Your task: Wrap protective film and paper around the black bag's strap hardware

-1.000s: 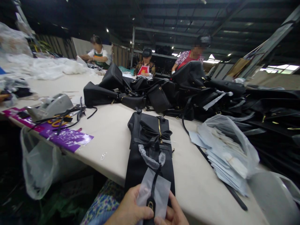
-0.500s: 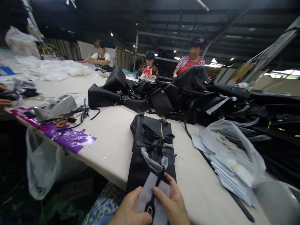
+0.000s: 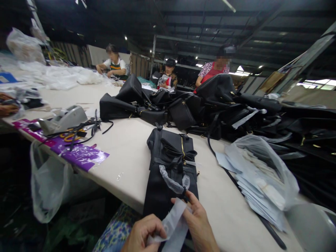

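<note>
A black bag (image 3: pixel 172 171) lies on the near part of the table (image 3: pixel 126 150), its long axis running from the person's edge toward the far side. Its far end, with two small tabs, points at a heap of black bags (image 3: pixel 181 112); its near end reaches the table edge and disappears behind the hands. A gold zip (image 3: pixel 183 147) runs along the same axis beside a black bow (image 3: pixel 173 150), and a handle in clear wrap (image 3: pixel 170 182) loops toward the person.

The left hand (image 3: pixel 144 232) has thumb and fingers clamped on a translucent sheet (image 3: pixel 174 217), which slants up and away to the right hand (image 3: pixel 199 224). There the forefinger touches a short black strap below the handle; whether the right fingers are closed on strap or sheet cannot be told, since the sheet covers part of them.

Along the edge toward the table's left corner lie a purple sheet (image 3: pixel 78 154), yellow-handled scissors (image 3: pixel 70 134) and a grey tape dispenser (image 3: pixel 64 120). To the right, a clear plastic bag (image 3: pixel 278 157) holds pale papers (image 3: pixel 254 196). Markings on a co-worker's apron (image 3: pixel 115 68) are too small to read.
</note>
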Motion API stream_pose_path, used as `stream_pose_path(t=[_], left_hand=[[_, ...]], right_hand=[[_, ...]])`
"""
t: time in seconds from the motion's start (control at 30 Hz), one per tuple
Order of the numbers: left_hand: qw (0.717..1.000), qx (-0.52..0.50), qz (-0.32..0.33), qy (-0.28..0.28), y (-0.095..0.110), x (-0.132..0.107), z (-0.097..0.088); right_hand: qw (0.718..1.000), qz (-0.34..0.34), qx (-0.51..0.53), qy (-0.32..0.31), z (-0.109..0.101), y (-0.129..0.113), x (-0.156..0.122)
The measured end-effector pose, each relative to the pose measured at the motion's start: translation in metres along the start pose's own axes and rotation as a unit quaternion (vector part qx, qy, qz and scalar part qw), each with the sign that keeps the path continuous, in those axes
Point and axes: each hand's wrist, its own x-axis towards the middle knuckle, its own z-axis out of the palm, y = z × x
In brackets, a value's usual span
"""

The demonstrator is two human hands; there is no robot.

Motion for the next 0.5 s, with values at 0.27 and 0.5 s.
stream_pose_path(t=[0.27,0.5], left_hand=[[0.995,0.091,0.051,0.003,0.003,-0.003,-0.007],[0.994,0.079,0.051,-0.063,0.012,-0.015,-0.009]], right_hand=[[0.994,0.082,0.050,-0.046,-0.006,-0.016,-0.007],[0.994,-0.007,-0.026,-0.105,-0.004,-0.015,0.001]])
